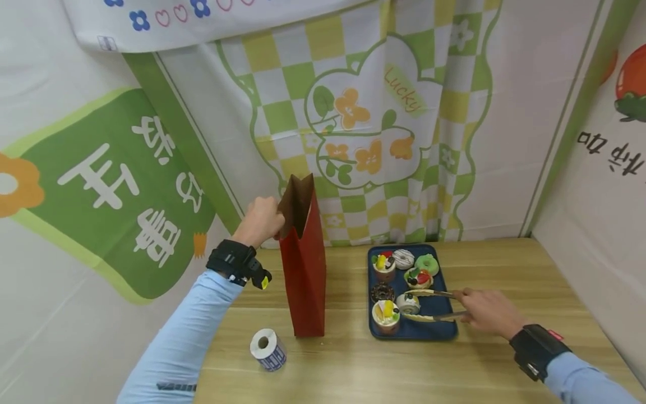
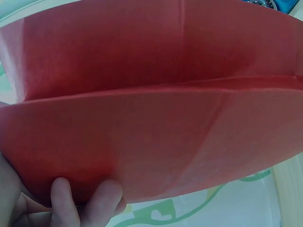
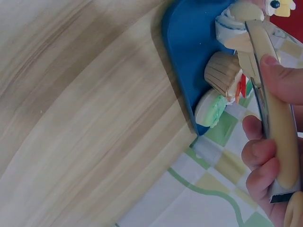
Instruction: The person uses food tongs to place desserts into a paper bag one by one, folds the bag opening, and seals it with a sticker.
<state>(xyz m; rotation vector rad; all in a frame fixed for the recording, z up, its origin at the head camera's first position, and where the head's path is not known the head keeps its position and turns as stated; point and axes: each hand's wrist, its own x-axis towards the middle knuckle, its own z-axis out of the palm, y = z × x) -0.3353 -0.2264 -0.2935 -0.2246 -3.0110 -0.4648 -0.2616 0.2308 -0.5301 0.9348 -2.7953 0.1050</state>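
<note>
My left hand (image 1: 261,220) grips the top edge of a tall red paper bag (image 1: 305,275), which stands upright with its mouth open. In the left wrist view fingertips (image 2: 105,198) press on the red paper. My right hand (image 1: 492,311) holds a pair of tongs (image 1: 444,316) over a blue tray (image 1: 444,334). The tong tips lie on either side of a white cream roll (image 1: 407,304). Around it on the tray are fruit-topped cups (image 1: 386,317), a dark donut (image 1: 382,292), a fruit tart (image 1: 418,278), a white donut (image 1: 403,258) and a green donut (image 1: 427,264).
A roll of labels (image 1: 268,349) stands on the wooden table (image 1: 363,370), left of the bag's base. Behind the table hangs a checkered green and yellow cloth (image 1: 363,123). Printed cloth walls (image 1: 565,196) close in both sides.
</note>
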